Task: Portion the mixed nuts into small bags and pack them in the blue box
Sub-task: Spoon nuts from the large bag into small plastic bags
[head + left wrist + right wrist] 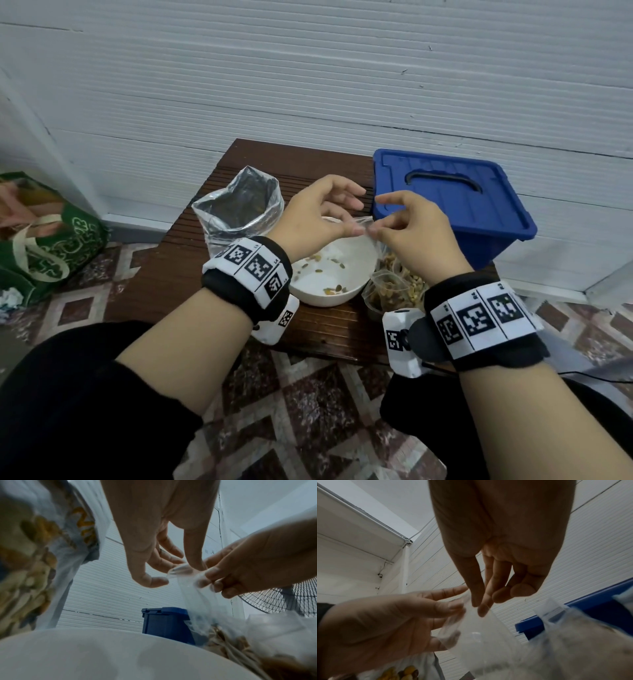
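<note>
Over the wooden table, both hands are pinching a small clear bag's mouth.

Behind them the blue box is sitting lidded; below, a white bowl is holding a few nuts; the left hand and right hand are each gripping the small bag by thumb and fingertips.

— Count, table?
— One blue box, one white bowl, one big foil bag.
— Small bags?
— One in my fingers; filled ones beside the bowl, number unclear.
</note>
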A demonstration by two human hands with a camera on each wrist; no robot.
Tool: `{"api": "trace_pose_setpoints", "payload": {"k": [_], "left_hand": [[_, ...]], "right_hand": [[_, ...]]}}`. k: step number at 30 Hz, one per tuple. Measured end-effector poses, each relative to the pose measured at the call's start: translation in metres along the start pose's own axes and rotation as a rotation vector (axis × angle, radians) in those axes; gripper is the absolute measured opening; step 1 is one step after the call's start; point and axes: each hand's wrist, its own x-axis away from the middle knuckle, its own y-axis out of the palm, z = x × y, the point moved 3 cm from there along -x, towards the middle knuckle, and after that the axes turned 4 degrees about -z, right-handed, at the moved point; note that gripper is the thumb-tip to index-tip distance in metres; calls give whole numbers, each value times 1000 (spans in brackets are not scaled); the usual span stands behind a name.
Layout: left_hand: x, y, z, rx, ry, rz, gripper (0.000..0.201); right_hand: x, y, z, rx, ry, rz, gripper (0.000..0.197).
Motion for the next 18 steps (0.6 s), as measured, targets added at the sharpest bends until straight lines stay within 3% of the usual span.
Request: {"api": "trace_pose_setpoints", "payload": {"k": [4,9,12,15,18], "left_hand": [[4,-2,3,5,-9,85,48],[7,3,-5,-150,-148,236,57],[7,10,-6,-79,-161,250,38],[6,9,-6,-8,-137,311,10],[5,3,-3,-66,-68,317,8]], "right_hand": [[-1,-1,2,-65,2,56,34],[2,-5,0,-48,-66,272,34],[6,0,-4,-13,-129,331,35],[7,0,-5,-29,-151,292,30],[6,-7,-5,-113,-95,244,19]]}}
